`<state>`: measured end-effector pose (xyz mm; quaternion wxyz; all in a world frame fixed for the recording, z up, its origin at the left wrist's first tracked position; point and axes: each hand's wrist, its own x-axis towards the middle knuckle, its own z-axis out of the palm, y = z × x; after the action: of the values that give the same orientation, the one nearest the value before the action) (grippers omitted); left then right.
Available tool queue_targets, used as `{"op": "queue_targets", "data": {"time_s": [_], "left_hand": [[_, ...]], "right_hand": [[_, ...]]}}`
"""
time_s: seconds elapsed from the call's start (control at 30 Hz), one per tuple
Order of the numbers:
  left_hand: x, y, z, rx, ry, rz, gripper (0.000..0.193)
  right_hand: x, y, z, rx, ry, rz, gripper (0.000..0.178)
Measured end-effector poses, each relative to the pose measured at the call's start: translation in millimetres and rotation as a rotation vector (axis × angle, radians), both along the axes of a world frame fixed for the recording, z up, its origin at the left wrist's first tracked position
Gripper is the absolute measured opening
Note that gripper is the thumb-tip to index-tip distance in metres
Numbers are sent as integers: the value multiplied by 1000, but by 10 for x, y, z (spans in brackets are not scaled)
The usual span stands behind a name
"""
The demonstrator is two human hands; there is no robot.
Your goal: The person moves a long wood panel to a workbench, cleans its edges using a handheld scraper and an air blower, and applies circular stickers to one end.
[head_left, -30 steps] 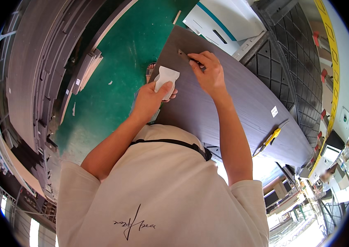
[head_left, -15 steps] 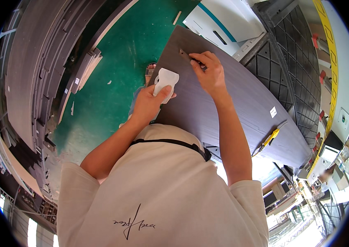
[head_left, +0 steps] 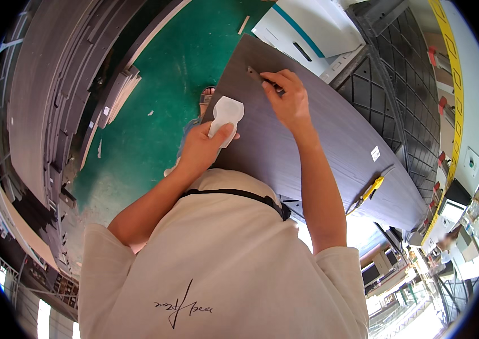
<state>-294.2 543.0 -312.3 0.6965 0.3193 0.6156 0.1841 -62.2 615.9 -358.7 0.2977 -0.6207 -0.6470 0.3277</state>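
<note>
My left hand (head_left: 201, 146) grips a white, translucent plastic piece (head_left: 229, 108) with a rounded end, thumb laid across its narrower part. I cannot tell exactly what it is. It is held over the near left edge of a dark wood-grain panel (head_left: 313, 144). Farther along the panel, my right hand (head_left: 291, 101) pinches a small dark flat strip (head_left: 254, 74) with a hole near its far end. That strip lies low over the panel's surface; whether it touches is unclear. Its near end is hidden by my fingers.
A yellow utility knife (head_left: 370, 189) lies on the panel to the right, beside a white label (head_left: 375, 153). A white box with a teal stripe (head_left: 307, 28) stands beyond the panel. Black ribbed racking (head_left: 386, 96) is at the right; stacked boards (head_left: 59, 85) line the left.
My left hand has turned the white plastic piece slightly, so its rounded end faces up more. My right hand and the dark strip have barely moved.
</note>
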Motion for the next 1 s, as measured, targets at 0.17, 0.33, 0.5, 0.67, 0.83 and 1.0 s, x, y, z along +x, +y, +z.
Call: {"op": "queue_targets", "data": {"time_s": [0.17, 0.33, 0.5, 0.67, 0.83, 1.0], "left_hand": [[-11, -38, 28, 5, -3, -3, 39], [-47, -67, 42, -7, -16, -23, 40], [-35, -89, 89, -15, 7, -25, 41], [-87, -123, 61, -7, 38, -65, 40], [-98, -126, 145, -27, 51, -63, 39], [-103, -128, 215, -33, 49, -72, 38]], "right_hand": [[4, -4, -54, 22, -14, 7, 18], [-17, -35, -65, 131, -116, 46, 16], [-42, -58, -63, 110, -93, 68, 16], [-80, -97, 7, 83, -124, 80, 16], [-102, -101, 21, 77, -133, 71, 17], [-99, -118, -52, 119, -131, 62, 17]]}}
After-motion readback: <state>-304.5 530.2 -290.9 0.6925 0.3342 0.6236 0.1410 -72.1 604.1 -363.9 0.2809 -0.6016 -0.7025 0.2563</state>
